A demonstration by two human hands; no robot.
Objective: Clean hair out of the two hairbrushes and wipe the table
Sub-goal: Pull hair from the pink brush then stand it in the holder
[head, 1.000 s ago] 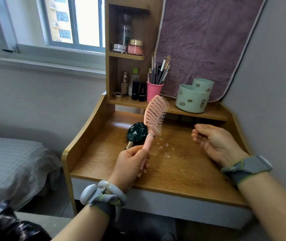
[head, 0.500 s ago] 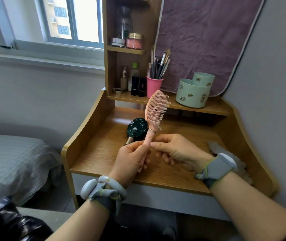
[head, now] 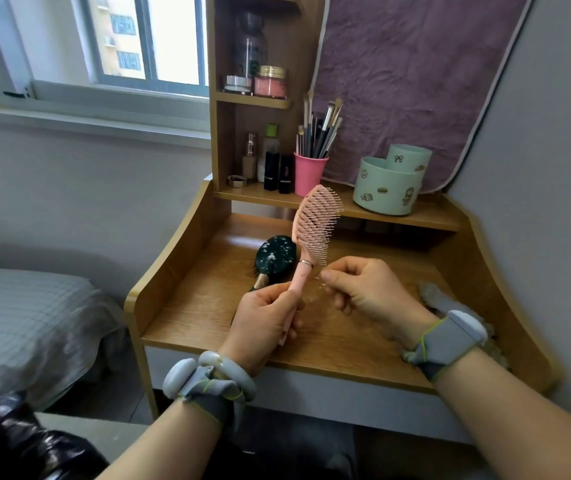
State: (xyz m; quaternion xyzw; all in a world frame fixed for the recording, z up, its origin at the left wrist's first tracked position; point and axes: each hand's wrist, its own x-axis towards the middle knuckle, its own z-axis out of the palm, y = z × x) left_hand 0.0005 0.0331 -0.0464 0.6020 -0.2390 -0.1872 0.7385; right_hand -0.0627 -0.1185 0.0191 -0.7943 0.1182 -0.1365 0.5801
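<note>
Your left hand (head: pixel 263 327) gripped the handle of the pink plastic vented hairbrush (head: pixel 315 226), holding it upright over the wooden dressing table (head: pixel 346 355). Your right hand (head: pixel 363 292) pinched its lowest bristles. A grey fluffy cloth (head: pixel 431 296) lay beside that wrist. Just behind, the dark green oval hairbrush (head: pixel 275 256), flecked white, lay on the tabletop.

A home bedroom: a bed (head: pixel 17 327) beside a wooden vanity desk (head: pixel 363 344) holding cosmetics (head: pixel 272 161) and a cup of makeup brushes (head: pixel 310 171).
</note>
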